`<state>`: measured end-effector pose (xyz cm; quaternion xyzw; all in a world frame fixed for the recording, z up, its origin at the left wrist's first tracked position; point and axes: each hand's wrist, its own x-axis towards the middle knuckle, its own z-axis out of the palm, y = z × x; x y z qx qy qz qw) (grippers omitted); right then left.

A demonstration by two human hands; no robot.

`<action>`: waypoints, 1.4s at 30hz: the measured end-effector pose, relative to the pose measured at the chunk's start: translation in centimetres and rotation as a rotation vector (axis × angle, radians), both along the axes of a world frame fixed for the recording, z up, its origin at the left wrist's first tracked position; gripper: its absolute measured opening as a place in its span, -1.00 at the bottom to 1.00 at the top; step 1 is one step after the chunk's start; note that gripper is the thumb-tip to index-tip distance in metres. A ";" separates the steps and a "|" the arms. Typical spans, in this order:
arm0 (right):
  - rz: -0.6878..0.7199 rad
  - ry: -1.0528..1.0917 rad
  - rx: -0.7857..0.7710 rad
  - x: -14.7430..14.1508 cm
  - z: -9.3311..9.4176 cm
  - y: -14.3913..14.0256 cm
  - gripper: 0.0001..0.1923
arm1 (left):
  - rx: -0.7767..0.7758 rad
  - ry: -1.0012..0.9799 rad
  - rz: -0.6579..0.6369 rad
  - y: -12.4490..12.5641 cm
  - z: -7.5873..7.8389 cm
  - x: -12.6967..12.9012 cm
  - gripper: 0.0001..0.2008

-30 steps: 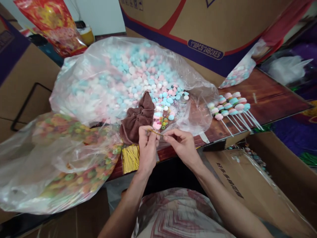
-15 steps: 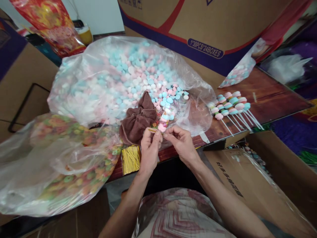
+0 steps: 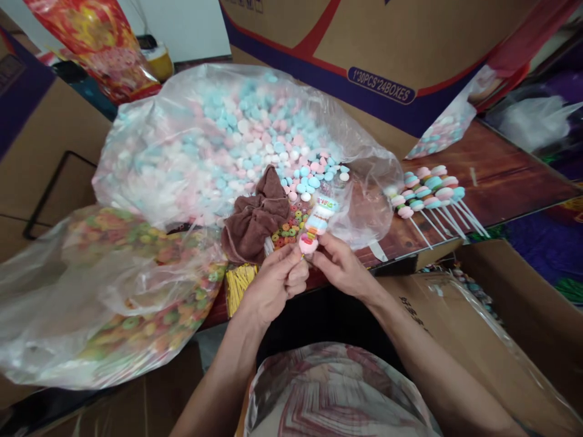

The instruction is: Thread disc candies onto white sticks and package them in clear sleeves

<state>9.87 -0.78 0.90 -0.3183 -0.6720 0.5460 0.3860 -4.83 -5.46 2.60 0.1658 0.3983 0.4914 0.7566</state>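
Observation:
A clear-wrapped marshmallow lollipop (image 3: 322, 213) with printed lettering at its top leans away from me over the table edge. My left hand (image 3: 277, 276) is closed, pinching the gathered lower end of its wrapper, where a speck of gold shows. My right hand (image 3: 339, 262) is closed too, thumb and fingers on the wrapper's lower right side. The stick is hidden by my fingers. Left of the hands lie a brown cloth (image 3: 255, 221) and a pack of gold twist ties (image 3: 239, 288). Small ring-shaped candies (image 3: 289, 229) show beside the cloth.
A large clear bag of pastel marshmallows (image 3: 237, 133) spreads behind the hands. Another bag, of coloured rings (image 3: 150, 309), bulges over the left edge. Several marshmallow sticks (image 3: 430, 193) lie at right. An open carton (image 3: 455, 340) stands lower right; a big cardboard box (image 3: 364, 54) rises behind.
The wrapped lollipop now stands more plainly in view, tipped up and to the right. My left hand has turned over its base; the gold tie that stuck out along the fingers no longer shows there.

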 end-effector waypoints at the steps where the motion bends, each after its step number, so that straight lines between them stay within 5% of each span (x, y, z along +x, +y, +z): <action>1: -0.049 -0.041 0.051 -0.1 -0.2 0.0 -0.89 | 0.029 0.078 0.059 0.1 -0.3 0.4 -0.59; 7: -0.230 -0.124 0.038 -1.3 -1.2 -0.6 -0.92 | 0.296 0.444 0.322 -0.1 -1.6 1.7 -0.73; 12: -0.234 -0.053 -0.119 -1.5 -0.7 -0.6 -0.96 | 0.407 0.609 0.258 -0.5 -1.9 0.9 -0.79; 19: -0.191 0.184 -0.412 -1.8 -0.7 -0.9 -0.71 | 0.123 0.255 0.287 0.2 -2.3 0.8 -0.67; 23: -0.215 0.216 -0.394 -1.5 -0.5 -1.5 -0.74 | 0.008 0.112 0.323 0.2 -1.4 1.1 -0.58; 28: -0.278 0.108 -0.282 -1.4 -1.1 -1.9 -0.82 | 0.014 0.086 0.398 -0.1 -1.6 1.8 -0.49; 36: -0.340 0.272 -0.494 -3.4 -0.3 -2.7 -0.71 | 0.050 0.118 0.550 0.0 -2.2 2.4 -0.47; 39: -0.346 0.171 -0.323 -3.0 -0.3 -3.0 -0.80 | 0.001 0.029 0.487 0.1 -1.9 1.7 -0.46; 42: -0.388 -0.034 0.142 -2.2 -0.4 -2.7 -0.95 | -0.042 -0.047 0.457 0.0 -1.4 0.5 -0.52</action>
